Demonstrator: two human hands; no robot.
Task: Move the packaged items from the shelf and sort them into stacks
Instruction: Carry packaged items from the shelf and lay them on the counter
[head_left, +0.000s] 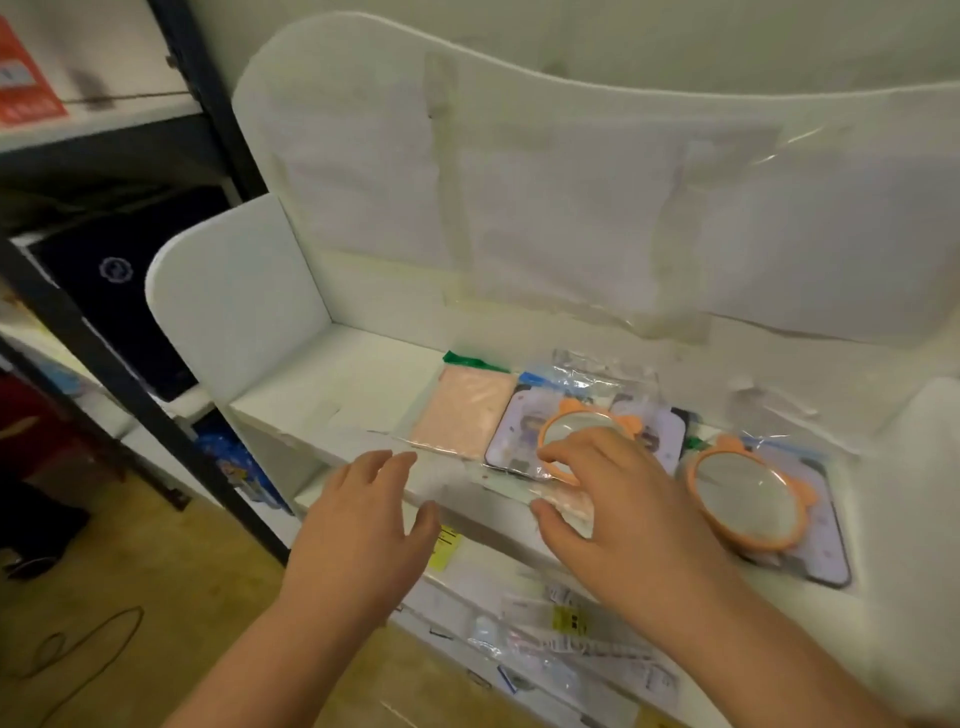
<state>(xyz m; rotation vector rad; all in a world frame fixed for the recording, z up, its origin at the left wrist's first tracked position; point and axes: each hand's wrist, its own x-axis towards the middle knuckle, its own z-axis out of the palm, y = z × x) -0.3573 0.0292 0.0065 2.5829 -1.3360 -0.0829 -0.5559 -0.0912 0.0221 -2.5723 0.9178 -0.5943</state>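
Orange-rimmed mirror (582, 434) in clear wrap lies on the white shelf (332, 379), right hand (618, 499) pinching its near edge. Second mirror (743, 499) at three o'clock; pink pack (462, 413) at ten. Left hand (363, 525) open, empty.

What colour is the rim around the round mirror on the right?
Orange. The round mirror's rim has little ear bumps on top, seen in the head view.

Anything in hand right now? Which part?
Right hand pinches a pink packaged item by its near edge, thumb below, fingers on top. Left hand is open and holds nothing.
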